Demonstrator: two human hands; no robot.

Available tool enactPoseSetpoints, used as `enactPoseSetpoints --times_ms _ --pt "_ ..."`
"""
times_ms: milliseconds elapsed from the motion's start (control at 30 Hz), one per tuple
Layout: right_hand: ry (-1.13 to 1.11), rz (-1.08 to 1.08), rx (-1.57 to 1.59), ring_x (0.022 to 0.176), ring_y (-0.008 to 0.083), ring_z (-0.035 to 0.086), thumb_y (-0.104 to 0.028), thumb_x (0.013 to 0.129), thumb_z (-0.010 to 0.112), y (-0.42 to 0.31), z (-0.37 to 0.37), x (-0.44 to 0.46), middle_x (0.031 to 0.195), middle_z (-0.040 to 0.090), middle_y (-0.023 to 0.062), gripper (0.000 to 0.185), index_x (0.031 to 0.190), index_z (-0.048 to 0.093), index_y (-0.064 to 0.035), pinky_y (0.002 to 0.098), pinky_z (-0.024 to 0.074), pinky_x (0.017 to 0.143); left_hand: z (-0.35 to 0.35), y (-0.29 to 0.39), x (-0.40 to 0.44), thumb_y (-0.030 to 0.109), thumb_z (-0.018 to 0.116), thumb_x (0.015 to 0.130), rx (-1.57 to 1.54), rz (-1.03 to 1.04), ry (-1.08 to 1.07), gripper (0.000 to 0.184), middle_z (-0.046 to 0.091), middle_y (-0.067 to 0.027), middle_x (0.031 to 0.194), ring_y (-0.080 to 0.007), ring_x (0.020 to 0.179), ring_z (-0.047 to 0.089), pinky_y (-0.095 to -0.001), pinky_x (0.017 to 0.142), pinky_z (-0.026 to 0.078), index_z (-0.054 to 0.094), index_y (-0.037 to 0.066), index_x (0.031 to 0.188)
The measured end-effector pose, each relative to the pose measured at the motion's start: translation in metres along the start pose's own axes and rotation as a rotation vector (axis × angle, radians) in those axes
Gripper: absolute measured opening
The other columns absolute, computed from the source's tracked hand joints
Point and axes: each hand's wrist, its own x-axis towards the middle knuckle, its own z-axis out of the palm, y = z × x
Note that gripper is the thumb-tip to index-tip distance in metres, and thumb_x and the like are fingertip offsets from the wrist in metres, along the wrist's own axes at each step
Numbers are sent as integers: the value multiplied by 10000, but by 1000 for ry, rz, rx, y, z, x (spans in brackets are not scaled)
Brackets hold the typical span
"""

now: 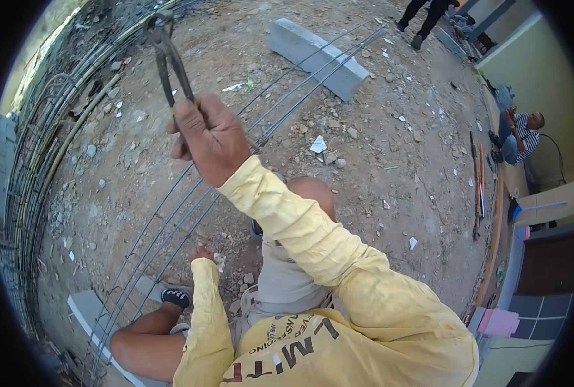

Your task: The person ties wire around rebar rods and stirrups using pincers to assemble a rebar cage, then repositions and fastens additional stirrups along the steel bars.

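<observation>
My right hand (213,137) is raised above the bars, closed round the handles of a pair of dark steel pincers (173,61). The pincers' head points up and to the left, away from me. Lower down, my left hand (201,252) is close beside the long thin rebar (182,221). Its fingers look curled, but what they may hold is too small to make out. The rebar runs diagonally under my raised arm, several rods side by side with a few cross ties. A concrete block (316,58) supports its far end, and another pale block (97,314) lies under the near end.
Bundles of long bars (32,174) lie along the left side. Stones and white scraps (318,144) litter the dirt ground. At the right, a person in a striped shirt (527,137) sits by a wall, near some poles (477,184). Another person's legs (424,22) show at the top.
</observation>
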Motion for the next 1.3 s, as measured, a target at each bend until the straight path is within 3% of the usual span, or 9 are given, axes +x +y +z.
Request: enactPoseSetpoints --times_ms 100,200,333,533,667,767,933,1167,1300 --pt "25 -23 28 566 85 601 -387 985 533 4 6 -7 789 629 35 346 945 540 -43 217 471 489 -32 45 -56 266 499 969 -30 -20 60 261 581 -59 787 -164 661 532 -327 614 477 683 99 1050" --pt "0 -81 -45 601 114 644 -378 1000 504 7 -4 -14 836 664 66 333 945 546 -52 226 505 502 -48 37 -53 293 526 977 -624 -309 -120 227 520 19 709 -129 507 427 -310 477 419 640 107 1038" --pt "16 -79 -94 617 138 663 -377 1010 477 6 -16 -10 870 683 95 339 941 548 -53 239 532 522 -41 82 -80 283 542 977 -1093 -310 -225 196 467 34 668 -102 483 386 -256 409 342 600 103 1031" --pt "11 -48 -100 617 153 667 -376 1010 480 4 -10 -12 864 683 99 343 970 535 -40 252 544 533 1 96 -80 293 571 956 -922 -283 -222 211 499 22 684 -108 511 442 -274 406 340 612 93 1010" --pt "-15 -57 -105 597 142 658 -388 1005 486 12 2 -12 855 683 97 355 972 550 -40 248 538 527 4 81 -77 285 488 942 261 111 145 306 677 -142 860 -282 756 629 -417 747 482 719 85 949" --pt "-36 -8 -70 583 130 651 -385 997 508 17 6 -13 848 684 86 344 966 561 -47 237 523 509 -9 56 -57 286 472 939 285 102 141 310 674 -172 864 -318 839 632 -440 811 467 718 112 1008" --pt "-71 103 -188 613 101 632 -327 961 599 29 3 -21 810 667 52 283 943 568 -46 215 488 521 -32 41 -52 271 546 950 -288 -17 23 240 555 -37 639 -154 505 508 -332 465 398 689 88 1012" --pt "-212 346 -381 604 73 495 -162 880 664 102 -25 -73 746 565 2 161 944 549 -69 236 418 536 -31 78 -88 285 548 968 -770 -132 -60 241 445 19 640 -97 471 385 -272 403 317 619 78 1070" --pt "-333 837 -336 714 95 595 -166 888 646 150 -35 -139 794 584 3 214 1045 521 -94 269 480 577 -19 63 -84 306 582 954 -924 -207 -64 215 468 21 708 -95 522 417 -260 422 355 597 128 1073"
